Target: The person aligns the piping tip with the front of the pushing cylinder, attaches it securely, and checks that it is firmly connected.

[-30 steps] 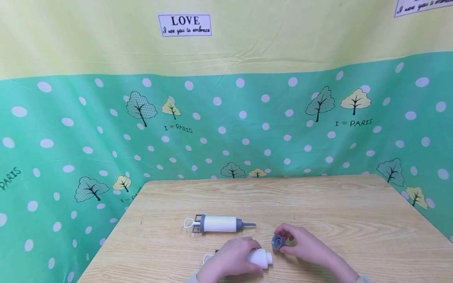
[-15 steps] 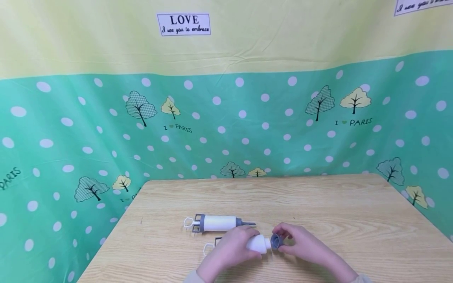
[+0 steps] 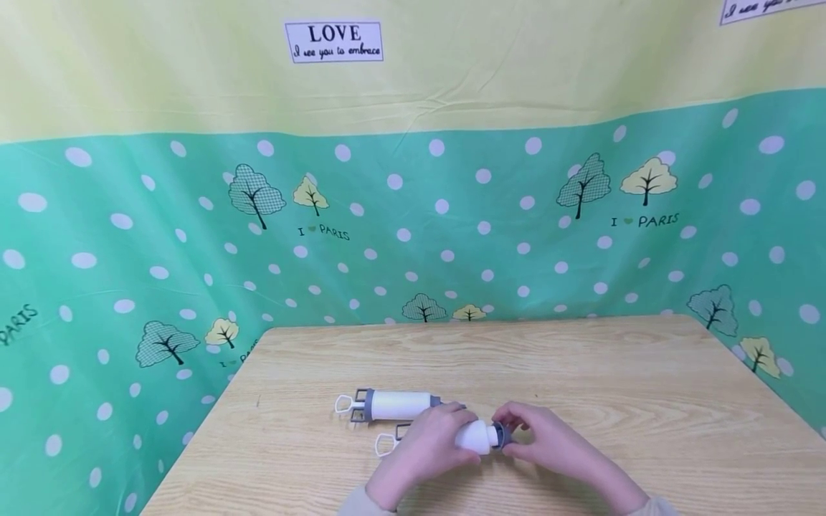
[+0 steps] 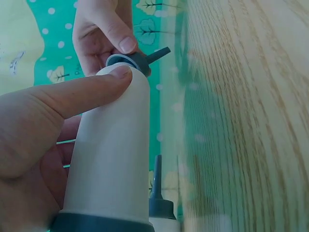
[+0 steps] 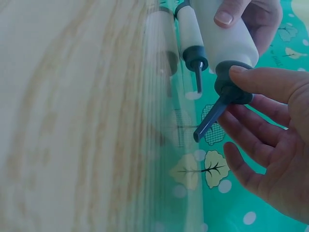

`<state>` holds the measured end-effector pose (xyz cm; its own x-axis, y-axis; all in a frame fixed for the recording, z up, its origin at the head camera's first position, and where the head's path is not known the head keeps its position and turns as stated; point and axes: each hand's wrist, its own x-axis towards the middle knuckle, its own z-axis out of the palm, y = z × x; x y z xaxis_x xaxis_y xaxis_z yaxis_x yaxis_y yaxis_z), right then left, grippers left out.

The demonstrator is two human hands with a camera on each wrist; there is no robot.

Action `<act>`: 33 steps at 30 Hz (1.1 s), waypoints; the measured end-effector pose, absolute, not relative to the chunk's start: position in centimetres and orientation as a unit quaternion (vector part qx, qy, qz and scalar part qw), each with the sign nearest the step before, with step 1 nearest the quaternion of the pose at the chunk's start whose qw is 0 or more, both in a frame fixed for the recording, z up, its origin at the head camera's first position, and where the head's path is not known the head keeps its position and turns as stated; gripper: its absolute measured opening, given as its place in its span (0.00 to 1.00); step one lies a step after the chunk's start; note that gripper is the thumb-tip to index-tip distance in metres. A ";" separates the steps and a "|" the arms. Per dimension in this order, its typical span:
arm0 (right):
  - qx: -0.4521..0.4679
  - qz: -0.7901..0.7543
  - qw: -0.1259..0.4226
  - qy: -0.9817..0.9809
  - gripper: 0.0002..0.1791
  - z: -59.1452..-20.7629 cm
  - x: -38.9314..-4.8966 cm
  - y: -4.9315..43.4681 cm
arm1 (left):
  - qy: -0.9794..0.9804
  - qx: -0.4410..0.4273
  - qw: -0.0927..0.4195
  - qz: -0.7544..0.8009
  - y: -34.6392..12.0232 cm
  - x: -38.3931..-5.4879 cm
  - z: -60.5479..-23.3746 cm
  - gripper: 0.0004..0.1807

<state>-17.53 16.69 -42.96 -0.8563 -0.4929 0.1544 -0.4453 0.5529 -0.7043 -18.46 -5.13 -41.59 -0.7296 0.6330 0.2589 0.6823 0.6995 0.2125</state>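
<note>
My left hand (image 3: 434,443) grips the white barrel (image 4: 111,145) of a large plastic syringe, its thumb lying along the barrel near the front end. The syringe's white ring handle (image 3: 385,445) pokes out left of that hand. Between thumb and fingers, my right hand (image 3: 548,441) pinches a grey nozzle cap (image 5: 231,87) with a long thin spout. The cap meets the barrel's white neck at a tilt; whether its thread has caught I cannot tell. Just behind lies a second white syringe (image 3: 399,405) with its grey nozzle fitted, its tip partly covered by my left hand.
Both hands work low over the front part of a light wooden table (image 3: 581,358). A green and yellow patterned curtain (image 3: 387,215) hangs behind the table and along its sides.
The left hand has lifted the barrel away from the front edge and rightward, to the cap. The right hand has stayed nearly in place, turning the cap's open side onto the neck.
</note>
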 end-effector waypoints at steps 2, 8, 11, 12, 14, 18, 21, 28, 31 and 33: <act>-0.267 -0.391 0.028 0.881 0.19 -43.0 -17.5 16.7 | -0.919 -0.357 0.080 -0.148 -5.0 -18.5 -41.6 0.25; -0.262 -0.388 0.026 0.883 0.18 -42.8 -17.5 16.7 | -0.918 -0.361 0.083 -0.141 -4.8 -18.5 -41.6 0.25; -0.259 -0.387 0.027 0.885 0.17 -42.7 -17.5 16.6 | -0.918 -0.362 0.087 -0.137 -4.7 -18.5 -41.6 0.25; -0.258 -0.387 0.028 0.885 0.17 -42.7 -17.5 16.6 | -0.919 -0.361 0.088 -0.135 -4.6 -18.5 -41.6 0.25; -0.257 -0.388 0.027 0.885 0.17 -42.8 -17.5 16.5 | -0.919 -0.360 0.089 -0.131 -4.6 -18.5 -41.7 0.25; -0.262 -0.392 0.018 0.882 0.16 -43.0 -17.5 16.5 | -0.920 -0.361 0.092 -0.124 -4.6 -18.4 -41.7 0.25; -0.268 -0.394 0.016 0.879 0.16 -43.1 -17.6 16.4 | -0.919 -0.363 0.092 -0.120 -4.6 -18.3 -41.7 0.25; -0.267 -0.395 0.038 0.878 0.17 -43.2 -17.6 16.5 | -0.926 -0.350 0.077 -0.119 -4.7 -18.3 -41.6 0.27; -0.267 -0.390 0.038 0.880 0.17 -43.2 -17.4 16.6 | -0.926 -0.349 0.078 -0.121 -4.7 -18.3 -41.6 0.27; -0.268 -0.384 0.035 0.883 0.18 -43.1 -17.4 16.6 | -0.925 -0.349 0.080 -0.123 -4.7 -18.3 -41.6 0.27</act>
<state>-17.38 16.57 -43.15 -0.8539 -0.4999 0.1445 -0.4465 0.5612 -0.6969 -18.33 -4.68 -41.56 -0.7432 0.6265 0.2346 0.6661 0.7257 0.1720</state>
